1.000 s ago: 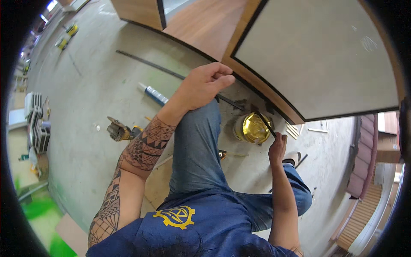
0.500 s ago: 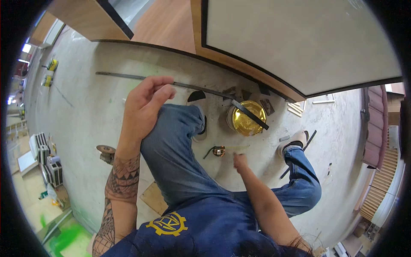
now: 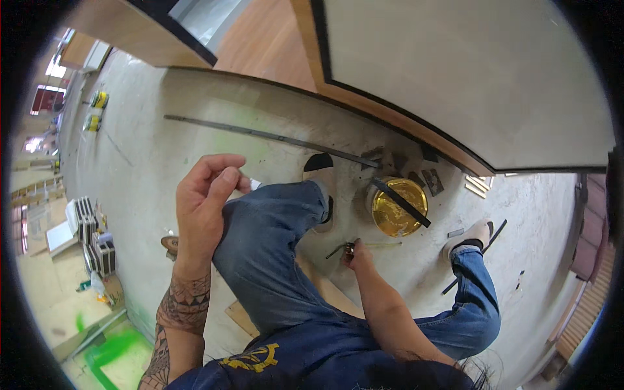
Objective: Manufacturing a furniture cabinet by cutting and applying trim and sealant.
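My left hand (image 3: 207,205) is closed over my bent left knee, thumb near the curled fingers. A small white piece (image 3: 255,184) shows beside its fingertips; I cannot tell whether they hold it. Down on the floor between my legs, my right hand (image 3: 357,255) has its fingers on a tape measure (image 3: 350,247), whose short yellow blade sticks out to the right. A long thin dark strip (image 3: 273,136) lies on the floor beyond my left foot. Right of that foot stands a round can with a shiny gold lid (image 3: 393,218), a short black bar (image 3: 404,205) resting across it.
A large panelled cabinet (image 3: 455,78) with wood edges lies close in front. Dark scraps (image 3: 430,181) are scattered beside the can. Another dark strip (image 3: 495,234) passes under my right foot. A wooden board (image 3: 242,317) lies beneath me, and a brown round piece (image 3: 170,246) sits to the left.
My right hand has come down and to the left onto the tape measure. My left hand stays by the knee. The view has shifted slightly, so the floor objects appear further right and lower.
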`<action>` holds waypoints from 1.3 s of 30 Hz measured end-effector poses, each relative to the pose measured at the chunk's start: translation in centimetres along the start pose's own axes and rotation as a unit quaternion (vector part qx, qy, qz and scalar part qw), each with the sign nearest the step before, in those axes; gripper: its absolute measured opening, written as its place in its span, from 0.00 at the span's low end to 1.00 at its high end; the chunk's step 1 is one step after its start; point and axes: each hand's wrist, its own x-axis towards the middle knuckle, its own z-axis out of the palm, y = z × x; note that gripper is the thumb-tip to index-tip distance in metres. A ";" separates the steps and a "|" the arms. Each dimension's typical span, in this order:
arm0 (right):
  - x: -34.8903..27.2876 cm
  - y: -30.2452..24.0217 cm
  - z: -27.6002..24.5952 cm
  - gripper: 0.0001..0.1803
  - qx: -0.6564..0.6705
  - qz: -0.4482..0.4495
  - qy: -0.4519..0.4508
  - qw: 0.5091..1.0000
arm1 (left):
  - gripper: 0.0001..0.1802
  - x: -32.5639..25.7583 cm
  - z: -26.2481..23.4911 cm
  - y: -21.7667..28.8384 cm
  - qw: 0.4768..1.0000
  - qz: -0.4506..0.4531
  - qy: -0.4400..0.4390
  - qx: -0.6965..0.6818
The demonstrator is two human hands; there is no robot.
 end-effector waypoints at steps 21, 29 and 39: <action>-20.3 -9.1 -13.9 0.32 -0.459 -0.042 -0.150 0.874 | 0.25 -4.5 -9.6 -48.6 0.916 -0.218 -0.015 0.337; -33.9 -19.0 -20.0 0.21 -0.419 -0.273 0.018 0.866 | 0.43 -5.0 -9.4 -55.8 0.850 -0.396 0.161 0.309; -31.0 -29.1 -22.7 0.15 -0.402 -0.395 0.090 0.821 | 0.16 -5.8 -15.2 -50.7 0.908 -0.321 0.267 0.001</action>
